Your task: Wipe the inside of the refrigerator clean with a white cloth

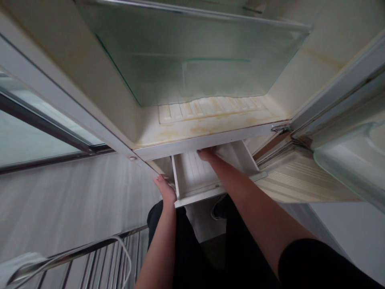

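A shallow white drawer [197,176] is pulled out from the lower compartment of an open refrigerator [180,148]. My right hand [207,154] reaches over the drawer's front into its back part, under the compartment's upper edge. Most of its fingers are hidden, so whatever they may hold does not show. My left hand [164,185] is at the left side of the opening, outside the drawer, its bent fingers on the refrigerator's front edge. The drawer's ribbed floor is bare where it shows.
Above sits a glass shelf [195,56] over a yellow-stained ribbed floor. At right are a metal hinge [281,129], an open lower door [306,178] and a clear door bin [355,156]. A metal rack [99,261] with a white cable stands at lower left.
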`<state>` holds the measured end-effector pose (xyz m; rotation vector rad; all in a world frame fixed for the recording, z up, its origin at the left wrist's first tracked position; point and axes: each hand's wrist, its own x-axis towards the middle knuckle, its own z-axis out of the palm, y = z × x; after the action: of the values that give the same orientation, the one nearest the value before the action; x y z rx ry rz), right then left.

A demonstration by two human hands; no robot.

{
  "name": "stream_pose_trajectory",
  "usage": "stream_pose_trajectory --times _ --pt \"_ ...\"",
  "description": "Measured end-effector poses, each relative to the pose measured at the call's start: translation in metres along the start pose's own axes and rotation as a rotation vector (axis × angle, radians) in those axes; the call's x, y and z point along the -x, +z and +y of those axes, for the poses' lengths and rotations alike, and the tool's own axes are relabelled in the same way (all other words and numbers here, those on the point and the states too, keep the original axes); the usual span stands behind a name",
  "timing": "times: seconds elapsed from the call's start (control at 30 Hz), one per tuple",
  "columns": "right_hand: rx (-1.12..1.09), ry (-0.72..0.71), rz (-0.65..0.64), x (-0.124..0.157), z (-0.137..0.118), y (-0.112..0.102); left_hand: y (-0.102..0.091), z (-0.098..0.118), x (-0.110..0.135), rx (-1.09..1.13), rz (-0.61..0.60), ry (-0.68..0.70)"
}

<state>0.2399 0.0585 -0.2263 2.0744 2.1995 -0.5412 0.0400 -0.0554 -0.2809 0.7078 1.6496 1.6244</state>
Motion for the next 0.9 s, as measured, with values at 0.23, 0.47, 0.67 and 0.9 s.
stream_pose_trajectory --times 0.23,0.47,0.67,0.9 --pt "0.037 -0.362 -0.154 -0.003 -0.078 0.022 0.001 0.004 0.001 0.018 0.005 -0.026" --pt "-0.05 -0.572 -0.492 0.046 -0.057 0.018 -0.001 0.0 0.001 0.04 -0.011 -0.012" --pt "-0.096 -0.606 -0.83 0.07 -0.045 0.025 -0.003 -0.001 0.0 0.056 -0.029 -0.008" --pt "0.01 -0.082 -0.781 0.078 0.039 -0.01 -0.006 -0.002 -0.001 0.179 -0.069 -0.007"
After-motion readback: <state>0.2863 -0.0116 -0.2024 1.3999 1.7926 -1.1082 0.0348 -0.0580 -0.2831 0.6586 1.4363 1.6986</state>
